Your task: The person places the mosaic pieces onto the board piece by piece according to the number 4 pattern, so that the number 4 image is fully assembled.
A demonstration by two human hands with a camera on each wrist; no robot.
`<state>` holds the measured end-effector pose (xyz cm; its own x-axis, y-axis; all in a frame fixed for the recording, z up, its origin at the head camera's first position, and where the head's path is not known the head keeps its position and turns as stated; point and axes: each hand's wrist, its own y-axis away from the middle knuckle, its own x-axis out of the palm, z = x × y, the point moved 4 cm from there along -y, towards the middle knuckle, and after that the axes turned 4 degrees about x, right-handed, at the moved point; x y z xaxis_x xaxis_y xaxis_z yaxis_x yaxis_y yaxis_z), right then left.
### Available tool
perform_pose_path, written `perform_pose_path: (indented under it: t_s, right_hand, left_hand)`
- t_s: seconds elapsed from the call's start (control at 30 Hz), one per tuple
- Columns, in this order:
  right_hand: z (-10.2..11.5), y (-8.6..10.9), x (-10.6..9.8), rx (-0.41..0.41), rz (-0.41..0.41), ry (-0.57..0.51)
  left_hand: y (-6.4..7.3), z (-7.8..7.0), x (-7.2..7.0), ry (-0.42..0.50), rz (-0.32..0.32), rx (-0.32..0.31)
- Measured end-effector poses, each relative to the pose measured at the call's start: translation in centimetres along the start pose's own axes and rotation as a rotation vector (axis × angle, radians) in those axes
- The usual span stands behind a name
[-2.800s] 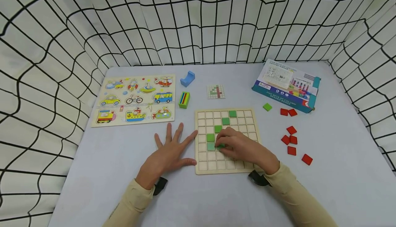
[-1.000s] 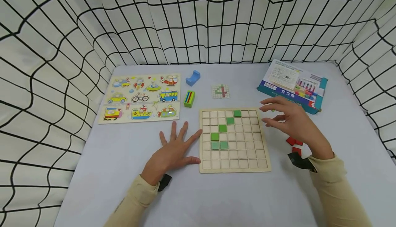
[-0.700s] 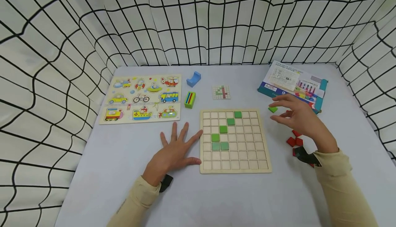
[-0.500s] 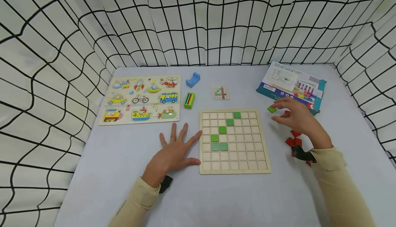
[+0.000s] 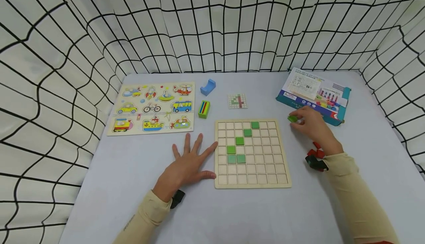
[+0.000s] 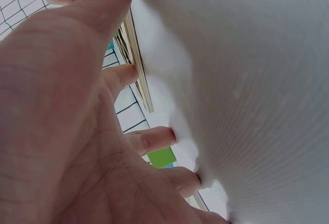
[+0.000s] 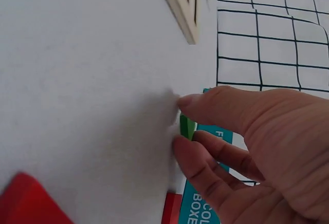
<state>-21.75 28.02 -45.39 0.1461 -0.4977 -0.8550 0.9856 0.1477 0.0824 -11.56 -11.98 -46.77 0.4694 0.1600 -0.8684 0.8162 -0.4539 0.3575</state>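
My left hand (image 5: 186, 164) lies spread on the table, with its forefinger and thumb tips at the left edge of the wooden grid board (image 5: 265, 185). In the left wrist view, the fingertips (image 6: 163, 137) press down on the white surface beside the board's edge. Several green square tiles (image 5: 239, 140) form a diagonal on the board, and two of bluer green (image 5: 240, 158) lie side by side below it. To the right of the board, my right hand (image 5: 313, 127) has thumb and fingers at opposite sides of a loose green tile (image 7: 187, 126), pinching it near the table.
Red tiles (image 5: 320, 154) lie beneath my right wrist, partly hidden. Behind the right hand is a teal-edged cardboard box (image 5: 303, 85). A small pattern card (image 5: 237, 101), a striped green block (image 5: 204, 109), a blue curved block (image 5: 208, 87) and a vehicle picture board (image 5: 152, 107) stand farther back.
The right hand let go of a bluer green tile on the board, moved right, and lowered around the loose green tile, its fingers closing in. The left hand stays at the board's edge.
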Motion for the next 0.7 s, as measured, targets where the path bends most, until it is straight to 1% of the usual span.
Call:
perform_pose_path:
  t_s: [0.1,0.23,0.37,0.47,0.7]
  right_hand:
    - [-0.10,-0.11,0.12,0.023,0.001,0.007]
    - [-0.01,-0.15,0.20,0.013,-0.005,0.014]
    - [-0.03,-0.06,0.46,0.015,0.001,0.016]
    - [-0.07,0.12,0.61,0.037,0.012,0.014]
    - [0.33,0.37,0.13,-0.008,0.007,0.059]
  left_hand:
    - [-0.10,-0.06,0.00,-0.007,0.009,-0.006]
    - [-0.19,0.00,0.09,-0.012,0.012,-0.011]
    - [-0.07,0.00,0.13,-0.008,0.001,-0.007]
    - [0.05,-0.01,0.10,-0.013,-0.004,-0.004]
    - [0.09,-0.21,-0.11,-0.012,-0.006,0.003]
